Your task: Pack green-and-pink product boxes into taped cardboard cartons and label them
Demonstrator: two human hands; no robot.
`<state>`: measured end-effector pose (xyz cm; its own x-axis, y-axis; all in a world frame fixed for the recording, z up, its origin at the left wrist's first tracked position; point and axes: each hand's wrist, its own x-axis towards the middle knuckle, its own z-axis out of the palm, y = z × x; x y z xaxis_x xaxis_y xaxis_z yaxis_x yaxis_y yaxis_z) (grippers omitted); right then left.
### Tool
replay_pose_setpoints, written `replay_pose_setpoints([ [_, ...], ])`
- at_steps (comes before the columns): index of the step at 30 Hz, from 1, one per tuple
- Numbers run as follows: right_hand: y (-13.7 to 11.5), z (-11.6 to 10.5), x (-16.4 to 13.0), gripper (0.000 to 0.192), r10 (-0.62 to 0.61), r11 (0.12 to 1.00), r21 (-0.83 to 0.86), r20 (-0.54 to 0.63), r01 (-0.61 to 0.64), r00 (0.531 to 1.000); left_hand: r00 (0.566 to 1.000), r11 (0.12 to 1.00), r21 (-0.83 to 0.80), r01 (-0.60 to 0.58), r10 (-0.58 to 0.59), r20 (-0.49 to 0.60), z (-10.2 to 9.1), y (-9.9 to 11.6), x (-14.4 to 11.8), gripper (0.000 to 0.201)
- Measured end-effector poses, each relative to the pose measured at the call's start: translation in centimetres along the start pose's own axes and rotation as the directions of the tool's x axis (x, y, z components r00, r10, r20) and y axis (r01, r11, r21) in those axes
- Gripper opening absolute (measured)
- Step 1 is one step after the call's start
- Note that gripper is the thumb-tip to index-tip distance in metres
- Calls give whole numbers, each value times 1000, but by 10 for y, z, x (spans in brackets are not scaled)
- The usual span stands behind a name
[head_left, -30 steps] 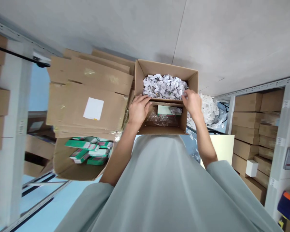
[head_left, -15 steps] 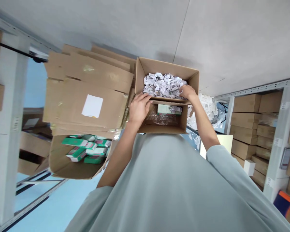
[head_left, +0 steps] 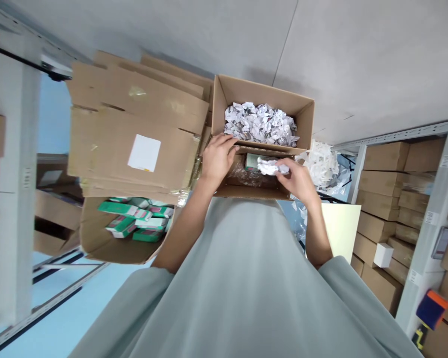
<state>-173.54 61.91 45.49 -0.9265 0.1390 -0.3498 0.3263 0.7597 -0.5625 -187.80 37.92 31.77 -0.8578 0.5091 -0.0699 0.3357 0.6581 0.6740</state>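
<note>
We're looking straight down on two open boxes, and here's the right hand [head_left: 299, 181] with a crumpled wad [head_left: 268, 166] of white paper! The grip is narrow, thumb and fingers pinched on the wad's right end, the rest of it poking out to the left. We find the wad over the near box [head_left: 254, 192], hiding part of the green-and-white carton [head_left: 251, 161] inside; whether wad and carton touch, we can't tell. In that same box we catch clear film [head_left: 251, 176], wrinkled and shiny, just below the carton.

Over to the left hand [head_left: 217, 159]: fingers laid across the rims where the two boxes meet, at the left end, palm down, thumb by the near box. Is it gripping the cardboard or just resting there? We can't tell. Right behind sits the far box [head_left: 263, 88], a bed of crumpled scraps [head_left: 259, 122] in the bottom, both hands clear of them.

Out to our left, flattened cardboard [head_left: 108, 124] lies in a stack, a white label [head_left: 144, 153] on top, and below it we spot an open bin [head_left: 108, 251] of green-and-white packs [head_left: 149, 223], all tumbled together. To our right, just past the boxes, there's a heap [head_left: 323, 166] of white shreds, then a pale yellow panel [head_left: 341, 226] beside the right forearm, and brown boxes [head_left: 381, 199] piled up on the shelving.
</note>
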Motion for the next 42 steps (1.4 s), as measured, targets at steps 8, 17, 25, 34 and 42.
replay_pose_setpoints([
  [8, -11, 53, 30, 42, 236, 926, -308, 19, -219, 971, 1000, 1000, -2, -8, 8, 9, 0, 1, 0, 42],
  [17, -12, 53, -1, 59, 185, 947, -276, 49, -165, 982, 1000, 999, -35, -6, 6, 8, 0, 1, -1, 42],
  [25, 4, 51, -34, 47, 200, 939, -240, -206, -247, 958, 997, 999, -47, -23, 20, -76, -17, 9, -18, 62],
  [34, 17, 65, -72, 42, 517, 780, -337, -128, -527, 847, 923, 933, 157, 325, -349, 164, -49, 1, -110, 53],
  [42, 11, 84, -119, 46, 654, 705, -258, -124, -661, 746, 910, 911, 385, 148, -278, 307, -52, 16, -118, 48],
])
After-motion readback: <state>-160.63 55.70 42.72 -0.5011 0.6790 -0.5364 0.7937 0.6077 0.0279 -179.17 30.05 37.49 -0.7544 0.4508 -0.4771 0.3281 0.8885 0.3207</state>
